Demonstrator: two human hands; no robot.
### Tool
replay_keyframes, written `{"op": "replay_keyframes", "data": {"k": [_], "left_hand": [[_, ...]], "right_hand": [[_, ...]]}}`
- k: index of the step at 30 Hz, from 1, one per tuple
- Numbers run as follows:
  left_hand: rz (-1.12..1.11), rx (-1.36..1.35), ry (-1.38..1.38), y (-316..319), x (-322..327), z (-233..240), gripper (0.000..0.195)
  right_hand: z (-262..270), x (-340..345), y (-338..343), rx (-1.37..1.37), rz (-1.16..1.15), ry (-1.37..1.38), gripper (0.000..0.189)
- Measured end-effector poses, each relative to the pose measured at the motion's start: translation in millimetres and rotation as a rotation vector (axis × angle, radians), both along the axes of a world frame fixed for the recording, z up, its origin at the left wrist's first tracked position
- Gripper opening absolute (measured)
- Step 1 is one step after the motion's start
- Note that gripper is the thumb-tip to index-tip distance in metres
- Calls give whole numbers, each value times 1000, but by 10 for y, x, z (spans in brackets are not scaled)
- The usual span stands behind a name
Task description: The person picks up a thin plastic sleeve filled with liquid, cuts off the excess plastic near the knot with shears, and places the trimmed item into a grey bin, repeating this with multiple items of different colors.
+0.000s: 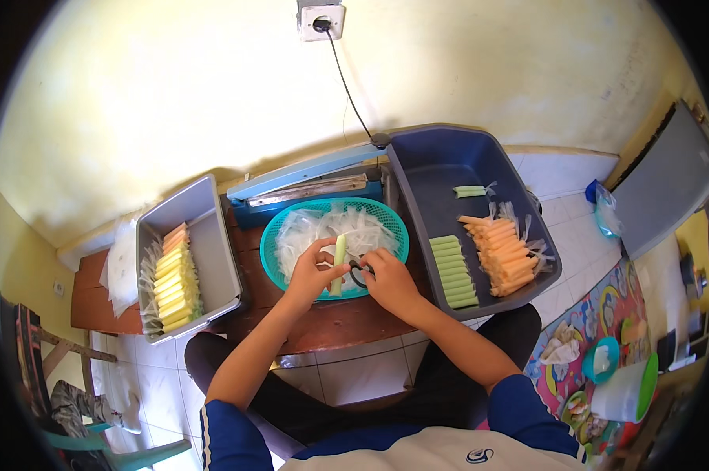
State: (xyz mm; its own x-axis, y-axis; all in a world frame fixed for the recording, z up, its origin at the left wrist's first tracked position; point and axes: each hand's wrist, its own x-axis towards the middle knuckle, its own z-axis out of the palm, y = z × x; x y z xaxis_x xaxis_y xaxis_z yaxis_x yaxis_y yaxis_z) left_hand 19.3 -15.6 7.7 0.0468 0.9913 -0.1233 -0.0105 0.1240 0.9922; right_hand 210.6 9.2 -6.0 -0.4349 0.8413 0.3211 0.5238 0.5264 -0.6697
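Observation:
My left hand holds a pale green stick upright between thumb and fingers. Black-handled scissors are in my right hand, close beside the stick; their blades are hard to make out. Both hands are over the front of a teal plastic basket, which is heaped with clear plastic scraps. To the right, a dark blue-grey tray holds a row of green sticks, a pile of plastic-wrapped orange sticks and a small wrapped green bundle.
A grey tray on the left contains wrapped yellow sticks and orange ones. Behind the basket stands a blue impulse sealer, near a cord from the wall socket. All rest on a brown wooden table.

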Motion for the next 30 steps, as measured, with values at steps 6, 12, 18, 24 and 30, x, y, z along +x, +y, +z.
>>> {"op": "replay_keyframes", "data": {"k": [6, 12, 18, 24, 30], "left_hand": [[17, -45, -51, 29, 4, -119, 54], [33, -69, -123, 38, 30, -169, 51], [25, -44, -102, 49, 56, -163, 49], [43, 20, -109, 41, 39, -120, 49], [44, 16, -94, 61, 32, -131, 49]], "right_hand": [[-163, -13, 28, -11, -18, -150, 16], [-214, -56, 56, -7, -57, -226, 24], [-175, -41, 68, -25, -65, -206, 31], [253, 89, 69, -179, -34, -229, 36], [240, 199, 173, -184, 47, -356, 38]]}}
